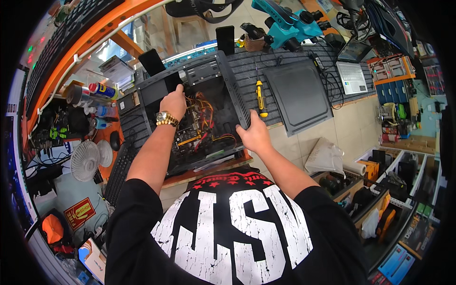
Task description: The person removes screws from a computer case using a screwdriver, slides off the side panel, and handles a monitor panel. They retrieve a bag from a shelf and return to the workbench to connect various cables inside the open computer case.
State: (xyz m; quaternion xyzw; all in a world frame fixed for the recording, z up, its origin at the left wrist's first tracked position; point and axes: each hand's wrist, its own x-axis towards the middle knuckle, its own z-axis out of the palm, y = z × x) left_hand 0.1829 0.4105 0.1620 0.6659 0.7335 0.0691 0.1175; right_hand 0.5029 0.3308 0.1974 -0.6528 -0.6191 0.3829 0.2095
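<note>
An opened black computer case (232, 97) lies on the ribbed grey bench mat, its inside facing up. Coloured cables (207, 111) and a circuit board (187, 130) show within it. My left hand (173, 104), with a gold watch (167, 118) on the wrist, reaches over the case and closes on its inner frame near the dark bay; the fingertips are partly hidden. At the near right corner, my right hand (255, 134) grips the case's side edge, thumb on the near side. A yellow-handled screwdriver (261, 99) lies just right of the case.
A dark side panel (299, 95) lies right of the screwdriver. Beyond it sit a laptop (352, 77) and loose cables. A teal microscope (294, 26) stands at the back. On the left are a spray can (103, 90), a white fan (85, 161) and a keyboard (118, 173).
</note>
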